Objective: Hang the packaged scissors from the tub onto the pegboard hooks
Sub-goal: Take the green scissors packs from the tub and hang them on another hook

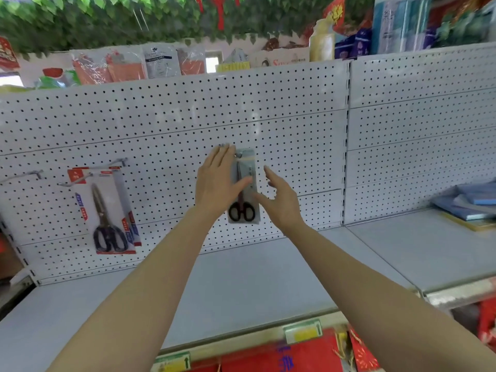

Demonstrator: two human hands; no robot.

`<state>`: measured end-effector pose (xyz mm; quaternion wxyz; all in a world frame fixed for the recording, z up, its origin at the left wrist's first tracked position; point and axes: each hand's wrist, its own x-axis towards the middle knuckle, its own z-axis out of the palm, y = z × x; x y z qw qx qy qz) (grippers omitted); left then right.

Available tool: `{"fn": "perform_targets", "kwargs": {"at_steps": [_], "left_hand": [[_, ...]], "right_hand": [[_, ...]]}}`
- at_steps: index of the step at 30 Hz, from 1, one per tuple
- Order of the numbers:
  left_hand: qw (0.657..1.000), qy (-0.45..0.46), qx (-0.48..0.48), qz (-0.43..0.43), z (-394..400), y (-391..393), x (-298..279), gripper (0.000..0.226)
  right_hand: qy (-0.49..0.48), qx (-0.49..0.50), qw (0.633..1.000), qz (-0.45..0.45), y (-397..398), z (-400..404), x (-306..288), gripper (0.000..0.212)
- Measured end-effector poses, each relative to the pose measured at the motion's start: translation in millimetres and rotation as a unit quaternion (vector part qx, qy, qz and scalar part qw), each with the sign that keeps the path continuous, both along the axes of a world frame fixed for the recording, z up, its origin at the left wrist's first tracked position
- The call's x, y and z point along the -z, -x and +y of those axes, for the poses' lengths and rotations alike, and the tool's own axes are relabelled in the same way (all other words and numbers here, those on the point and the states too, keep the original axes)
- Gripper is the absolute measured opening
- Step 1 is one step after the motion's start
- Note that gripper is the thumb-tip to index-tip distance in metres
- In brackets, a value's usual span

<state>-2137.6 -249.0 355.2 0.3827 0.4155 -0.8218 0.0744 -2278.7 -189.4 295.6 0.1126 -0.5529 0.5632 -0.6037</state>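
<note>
Hanging looks well under way: two red-carded packs of large scissors [114, 210] already sit on hooks at the left of the pegboard [295, 124], and a slimmer clear pack of black-handled scissors [244, 189] hangs at a centre hook [237, 154]. The tub is out of view, so what remains cannot be told. An empty hook [35, 174] stands further left.

Left hand [217, 183] is flat and open, fingers straight up beside the pack's top, thumb laid across its front (steadying it, by my reading, not gripping). Right hand [281, 200] is open too, fingers spread, holding nothing, thumb tip near the pack's right edge; whether it touches I cannot tell. White shelf [241, 285] lies below.
</note>
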Motion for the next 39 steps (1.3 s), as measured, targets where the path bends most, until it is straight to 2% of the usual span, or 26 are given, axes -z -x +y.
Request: {"fn": "perform_targets", "kwargs": {"at_steps": [5,10,14,16,19,26,29,31,35,39], "left_hand": [[0.997,0.078,-0.009,0.014,42,-4,5,0.088],[0.994,0.104,0.015,-0.028,121,13,15,0.08],[0.992,0.099,0.06,-0.052,183,51,55,0.072],[0.992,0.076,0.083,-0.048,211,79,86,0.069],[0.994,-0.002,0.097,-0.042,253,128,137,0.067],[0.977,-0.159,0.103,-0.097,333,232,272,0.063],[0.954,-0.252,0.107,-0.119,364,259,343,0.061],[0.929,-0.318,0.096,-0.164,383,269,395,0.061],[0.847,-0.444,0.068,-0.283,416,270,492,0.061],[0.781,-0.528,0.035,-0.332,440,265,557,0.061]], "right_hand": [[0.018,0.123,0.974,0.189,24,47,-4,0.064],[0.058,0.172,0.943,0.278,57,118,-2,0.063],[0.062,0.207,0.916,0.337,101,190,24,0.061],[0.04,0.213,0.91,0.353,128,224,43,0.061],[-0.012,0.227,0.904,0.363,171,270,82,0.062],[-0.09,0.236,0.892,0.374,246,360,198,0.054],[-0.158,0.222,0.892,0.361,265,391,259,0.056],[-0.204,0.211,0.885,0.36,275,410,301,0.056],[-0.271,0.187,0.876,0.352,285,446,373,0.06],[-0.311,0.165,0.865,0.357,289,474,428,0.058]]}}
